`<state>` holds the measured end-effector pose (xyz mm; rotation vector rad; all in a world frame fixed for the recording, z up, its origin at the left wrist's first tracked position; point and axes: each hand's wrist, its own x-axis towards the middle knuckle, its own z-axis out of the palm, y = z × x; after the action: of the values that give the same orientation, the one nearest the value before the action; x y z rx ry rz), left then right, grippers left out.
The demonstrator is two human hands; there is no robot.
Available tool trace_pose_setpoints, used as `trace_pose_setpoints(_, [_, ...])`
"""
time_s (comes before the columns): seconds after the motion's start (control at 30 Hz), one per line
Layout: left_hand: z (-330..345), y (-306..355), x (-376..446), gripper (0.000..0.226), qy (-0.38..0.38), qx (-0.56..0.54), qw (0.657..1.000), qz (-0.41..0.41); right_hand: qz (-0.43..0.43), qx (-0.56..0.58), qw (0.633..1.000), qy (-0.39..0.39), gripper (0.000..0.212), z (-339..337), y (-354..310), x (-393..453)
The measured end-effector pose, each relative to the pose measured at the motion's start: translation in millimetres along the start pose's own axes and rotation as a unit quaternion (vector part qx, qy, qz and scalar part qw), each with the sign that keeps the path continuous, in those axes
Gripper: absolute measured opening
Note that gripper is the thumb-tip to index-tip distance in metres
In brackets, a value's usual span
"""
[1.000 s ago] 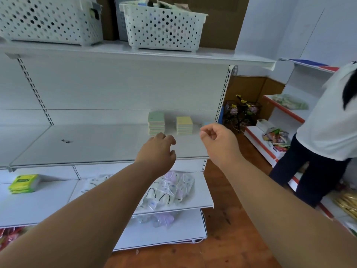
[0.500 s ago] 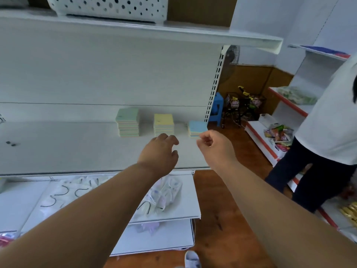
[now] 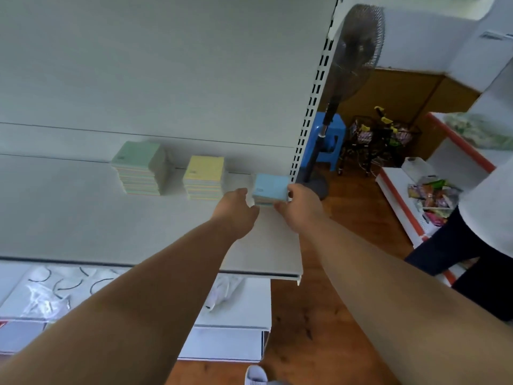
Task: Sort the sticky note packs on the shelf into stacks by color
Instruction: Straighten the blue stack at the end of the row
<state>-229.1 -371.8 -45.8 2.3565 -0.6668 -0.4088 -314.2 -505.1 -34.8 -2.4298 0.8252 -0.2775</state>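
Both hands cupping blue stack (image 3: pixel 269 187) at shelf (image 3: pixel 83 218) right end: left hand (image 3: pixel 236 209), right hand (image 3: pixel 301 208), grip narrow on its sides, probably squaring it. Green stack (image 3: pixel 138 168), yellow stack (image 3: pixel 204 177) alongside, apart.

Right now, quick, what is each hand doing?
Left hand: fingers touching the small blue sticky-note stack, grip unclear.
Right hand: closed on that stack's right side.

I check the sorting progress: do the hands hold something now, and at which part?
Both hands touch the blue stack on the shelf: left hand at its left side, right hand at its right side. It is not lifted.
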Motion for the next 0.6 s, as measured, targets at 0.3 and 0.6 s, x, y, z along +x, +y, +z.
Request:
trace_pose_setpoints(0.3, [12.0, 1.6, 16.3, 0.032, 0.082, 0.008, 0.997, 0.000, -0.001, 0.017, 0.999, 0.030, 0.036, 0.2, 11.1, 13.5])
trace_pose_setpoints(0.6, [19.5, -2.0, 23.2, 0.027, 0.100, 0.019, 0.995, 0.009, 0.003, 0.021, 0.998, 0.064, 0.041, 17.6, 15.3, 3.8])
